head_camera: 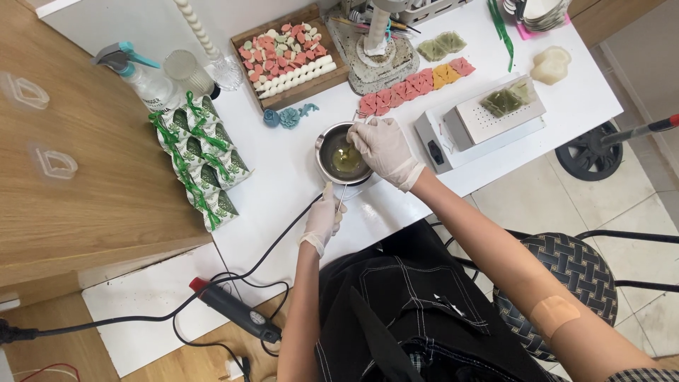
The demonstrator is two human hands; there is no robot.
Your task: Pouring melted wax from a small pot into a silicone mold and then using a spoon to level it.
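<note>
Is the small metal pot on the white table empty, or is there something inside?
Not empty: the metal pot holds yellow-green liquid at its bottom.

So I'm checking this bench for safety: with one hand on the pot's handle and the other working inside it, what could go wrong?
1. The small metal pot holds yellow-green liquid; the right hand is over it, so a splash may reach the glove.
2. The left hand grips only the thin handle; a slip could tip the pot onto the white table.
3. The black cord runs near the table edge by the left arm and could snag.
</note>
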